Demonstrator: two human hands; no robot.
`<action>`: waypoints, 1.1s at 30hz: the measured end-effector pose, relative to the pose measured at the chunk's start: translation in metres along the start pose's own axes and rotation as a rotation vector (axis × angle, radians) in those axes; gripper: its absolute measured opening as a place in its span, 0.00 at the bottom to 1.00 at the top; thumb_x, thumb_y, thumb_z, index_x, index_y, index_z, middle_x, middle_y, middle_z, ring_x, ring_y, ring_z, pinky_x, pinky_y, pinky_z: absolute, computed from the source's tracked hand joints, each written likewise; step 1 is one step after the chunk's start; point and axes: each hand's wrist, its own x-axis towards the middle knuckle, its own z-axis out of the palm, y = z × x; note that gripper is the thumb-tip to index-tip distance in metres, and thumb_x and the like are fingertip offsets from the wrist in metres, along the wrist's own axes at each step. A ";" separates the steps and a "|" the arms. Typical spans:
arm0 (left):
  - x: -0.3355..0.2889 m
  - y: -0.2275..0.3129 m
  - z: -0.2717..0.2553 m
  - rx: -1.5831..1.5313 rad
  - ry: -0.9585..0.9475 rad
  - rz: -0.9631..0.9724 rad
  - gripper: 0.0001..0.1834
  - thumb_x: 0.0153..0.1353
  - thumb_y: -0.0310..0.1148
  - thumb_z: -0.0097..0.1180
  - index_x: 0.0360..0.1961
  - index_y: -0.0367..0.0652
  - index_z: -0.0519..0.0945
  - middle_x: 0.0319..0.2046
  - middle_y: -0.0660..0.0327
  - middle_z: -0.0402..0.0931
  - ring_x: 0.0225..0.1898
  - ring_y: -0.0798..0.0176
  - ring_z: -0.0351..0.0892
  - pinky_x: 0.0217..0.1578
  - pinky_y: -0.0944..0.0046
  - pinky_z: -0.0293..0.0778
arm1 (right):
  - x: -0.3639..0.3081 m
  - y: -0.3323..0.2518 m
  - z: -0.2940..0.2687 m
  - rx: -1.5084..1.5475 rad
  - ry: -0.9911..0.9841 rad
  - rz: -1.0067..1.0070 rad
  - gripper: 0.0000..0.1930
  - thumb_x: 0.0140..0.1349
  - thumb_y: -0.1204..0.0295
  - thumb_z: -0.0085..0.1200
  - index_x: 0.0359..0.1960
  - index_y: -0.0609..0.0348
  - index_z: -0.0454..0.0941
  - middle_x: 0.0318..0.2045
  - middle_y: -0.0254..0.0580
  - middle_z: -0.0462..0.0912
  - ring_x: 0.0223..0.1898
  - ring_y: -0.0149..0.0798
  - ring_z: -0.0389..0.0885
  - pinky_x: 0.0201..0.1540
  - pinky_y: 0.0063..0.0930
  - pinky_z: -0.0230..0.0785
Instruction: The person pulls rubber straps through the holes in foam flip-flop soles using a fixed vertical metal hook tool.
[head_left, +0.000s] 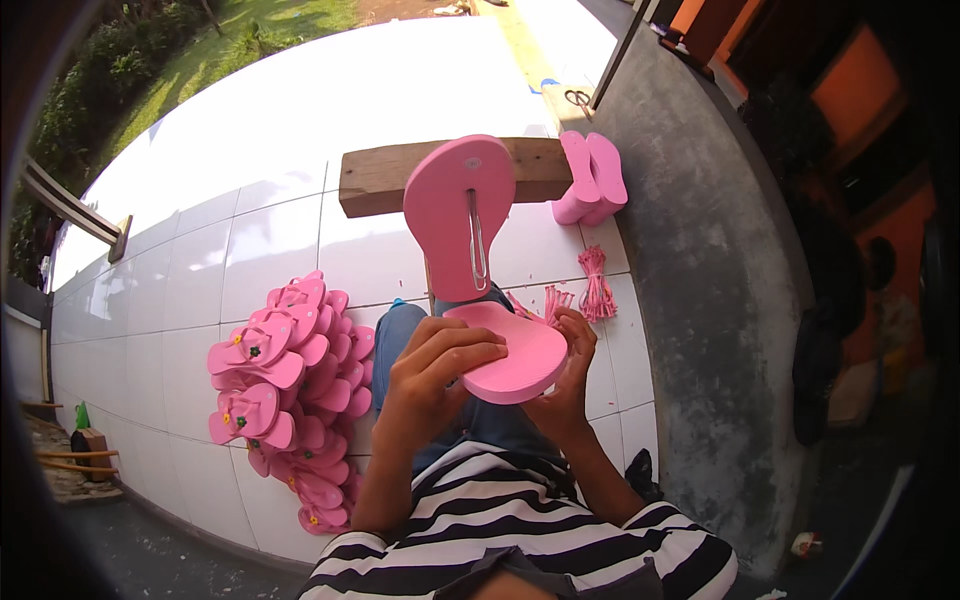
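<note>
Above my lap I hold a pink flip-flop sole between both hands. My left hand grips its left edge, fingers laid over the top. My right hand is closed round its right edge, with part of the fingers hidden. Just beyond it, a second pink sole lies against the wooden beam. On that sole is a thin metal loop tool; I cannot tell whether it passes through. Pink straps lie behind my right hand, partly hidden.
A heap of pink flip-flops with small flower trims covers the tiles at left. A tied bundle of pink straps and stacked pink soles are at right. Scissors lie farther back. A grey concrete ledge borders the right side.
</note>
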 end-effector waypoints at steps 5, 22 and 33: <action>0.011 -0.009 -0.010 0.082 0.065 -0.015 0.19 0.40 0.19 0.68 0.38 0.43 0.84 0.41 0.60 0.82 0.44 0.55 0.80 0.45 0.59 0.77 | 0.059 -0.024 -0.009 -0.018 -0.186 -0.302 0.24 0.54 0.76 0.67 0.52 0.55 0.73 0.46 0.43 0.82 0.50 0.47 0.81 0.55 0.43 0.72; 0.036 -0.010 -0.012 -0.192 0.311 -0.093 0.16 0.50 0.21 0.70 0.40 0.36 0.79 0.36 0.54 0.81 0.36 0.63 0.80 0.36 0.67 0.75 | 0.091 -0.045 0.002 -0.086 -0.055 -0.312 0.20 0.57 0.73 0.66 0.51 0.57 0.75 0.42 0.43 0.82 0.43 0.46 0.82 0.44 0.38 0.75; 0.053 0.018 -0.015 -0.294 0.294 -0.339 0.15 0.52 0.24 0.70 0.40 0.37 0.79 0.33 0.58 0.78 0.33 0.68 0.77 0.31 0.70 0.71 | 0.102 -0.071 -0.012 0.123 -0.202 0.042 0.22 0.58 0.75 0.65 0.54 0.57 0.75 0.45 0.46 0.81 0.43 0.45 0.80 0.47 0.37 0.74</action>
